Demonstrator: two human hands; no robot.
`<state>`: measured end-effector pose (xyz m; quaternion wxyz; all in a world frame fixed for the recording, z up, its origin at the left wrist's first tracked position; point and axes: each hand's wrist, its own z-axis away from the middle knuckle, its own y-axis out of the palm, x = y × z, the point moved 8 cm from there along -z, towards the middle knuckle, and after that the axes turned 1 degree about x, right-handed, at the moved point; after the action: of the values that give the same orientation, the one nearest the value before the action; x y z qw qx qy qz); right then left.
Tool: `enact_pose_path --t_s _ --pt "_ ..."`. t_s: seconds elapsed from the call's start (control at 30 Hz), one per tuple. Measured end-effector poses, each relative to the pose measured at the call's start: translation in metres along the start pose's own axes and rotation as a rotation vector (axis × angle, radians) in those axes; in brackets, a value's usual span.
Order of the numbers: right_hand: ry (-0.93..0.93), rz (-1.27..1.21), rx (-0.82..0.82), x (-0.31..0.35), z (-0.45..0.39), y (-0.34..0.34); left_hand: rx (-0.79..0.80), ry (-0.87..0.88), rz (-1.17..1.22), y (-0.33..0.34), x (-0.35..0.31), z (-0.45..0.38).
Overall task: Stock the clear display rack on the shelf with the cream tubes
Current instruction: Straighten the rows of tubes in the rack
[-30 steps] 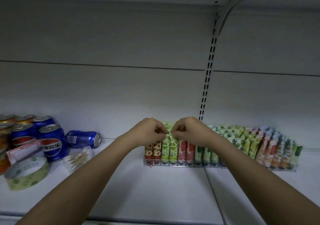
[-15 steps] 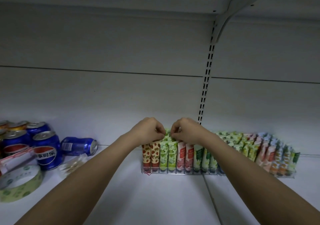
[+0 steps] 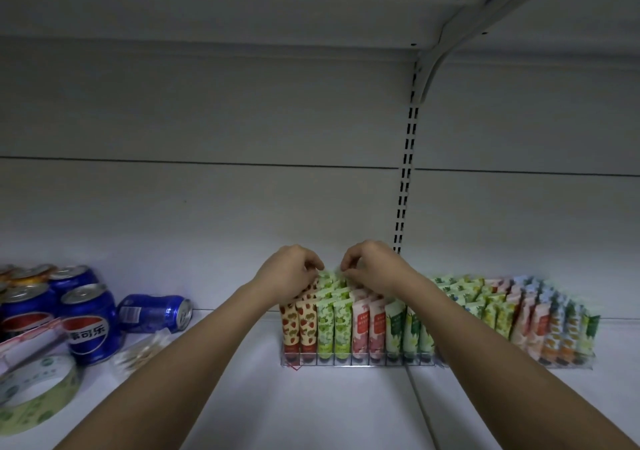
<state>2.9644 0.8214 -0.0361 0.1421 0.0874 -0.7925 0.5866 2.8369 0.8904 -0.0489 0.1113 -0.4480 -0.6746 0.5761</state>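
Both hands are at the back of the clear display rack [image 3: 349, 363], which sits on the white shelf [image 3: 311, 408] w/ cream tubes [image 3: 360, 325] standing caps-down in rows. Left hand [image 3: 289, 273] & right hand [image 3: 370, 266] have fingers curled, pinching the crimped tops of the green tubes [image 3: 329, 281] in the rear rows. Vs. a sec ago: hands hardly moved, same pinch on the same green tops; the view tipped up, so more upper shelf & bracket [image 3: 446, 44] show. Blue cans [image 3: 90, 321] & a tape roll [image 3: 38, 394] sit well left, unchanged.
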Motion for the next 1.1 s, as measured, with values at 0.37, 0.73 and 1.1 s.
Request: enact_pose_path --t_s 0.37,0.73,1.1 --pt "-0.044 0.019 0.123 0.000 -0.015 0.016 0.104 0.000 0.069 0.017 -0.001 -0.014" --pt "-0.023 0.073 0.155 0.004 -0.023 0.017 0.144 0.040 0.055 0.020 -0.001 -0.021" --pt "-0.035 0.068 0.111 0.001 -0.035 0.004 0.051 0.001 0.140 0.004 0.010 -0.032"
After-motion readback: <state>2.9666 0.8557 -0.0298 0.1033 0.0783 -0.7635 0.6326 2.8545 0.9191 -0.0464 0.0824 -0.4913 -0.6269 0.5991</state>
